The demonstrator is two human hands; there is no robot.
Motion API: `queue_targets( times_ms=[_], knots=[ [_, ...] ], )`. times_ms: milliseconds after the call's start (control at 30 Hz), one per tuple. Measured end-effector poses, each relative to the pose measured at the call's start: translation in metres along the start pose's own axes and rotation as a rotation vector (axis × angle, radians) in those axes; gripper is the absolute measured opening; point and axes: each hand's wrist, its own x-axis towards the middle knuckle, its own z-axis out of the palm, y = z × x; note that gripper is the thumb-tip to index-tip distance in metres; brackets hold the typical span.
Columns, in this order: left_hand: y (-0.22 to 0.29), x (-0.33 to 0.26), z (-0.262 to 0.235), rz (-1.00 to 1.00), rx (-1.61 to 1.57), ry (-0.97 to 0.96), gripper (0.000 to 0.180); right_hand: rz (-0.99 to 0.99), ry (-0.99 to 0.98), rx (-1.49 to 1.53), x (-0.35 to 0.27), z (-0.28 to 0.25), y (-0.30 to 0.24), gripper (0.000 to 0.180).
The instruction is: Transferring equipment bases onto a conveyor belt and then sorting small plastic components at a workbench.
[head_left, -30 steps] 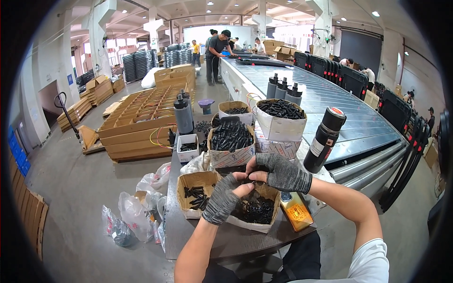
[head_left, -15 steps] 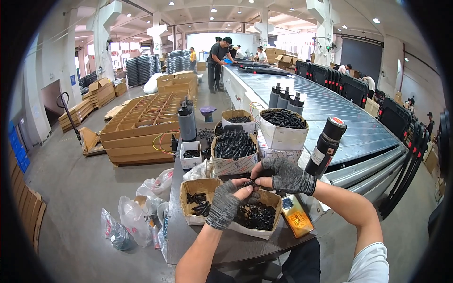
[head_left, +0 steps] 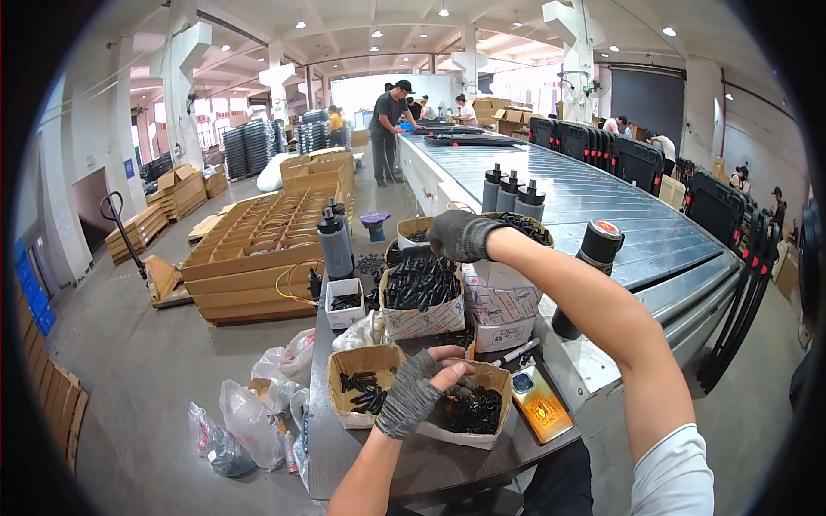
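My left hand (head_left: 415, 389), in a grey fingerless glove, hovers over the near box of small black rings (head_left: 478, 411). Its fingers and thumb are apart, with nothing visible between them. Beside it on the left is an open carton (head_left: 351, 411) with several short black rods. My right hand (head_left: 465, 236), gloved the same way, reaches far forward above the heaped box of black plastic parts (head_left: 422, 282) and a smaller box (head_left: 413, 230) behind it. Its fingers curl downward; whatever they hold, if anything, is hidden.
A phone (head_left: 542, 404) and a marker (head_left: 516, 351) lie on the dark table (head_left: 344, 456). Grey cylinders (head_left: 334, 245) and a black canister (head_left: 600, 245) stand around the boxes. A roller conveyor (head_left: 637, 258) runs away at right; plastic bags (head_left: 245, 400) lie left. A person (head_left: 391, 120) works far ahead.
My hands have parted from a small black piece they pinched together. The right one has moved forward and up over the back boxes; the left has stayed low above the rings, its fingers looser.
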Motion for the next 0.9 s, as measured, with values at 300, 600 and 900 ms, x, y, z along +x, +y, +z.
queue_targets(
  times_ms=[300,600,900],
  knots=[
    [0.001,0.006,0.005,-0.058,0.06,-0.043,0.049,-0.163,-0.37,-0.358,0.059,0.048,0.043,0.023],
    [-0.002,0.002,-0.002,-0.009,0.099,-0.011,0.048,0.108,-0.298,-0.251,0.06,0.045,0.009,0.044],
    [-0.009,-0.006,-0.06,0.311,0.482,0.569,0.022,0.148,-0.145,-0.212,0.045,0.014,-0.019,0.032]
  ],
)
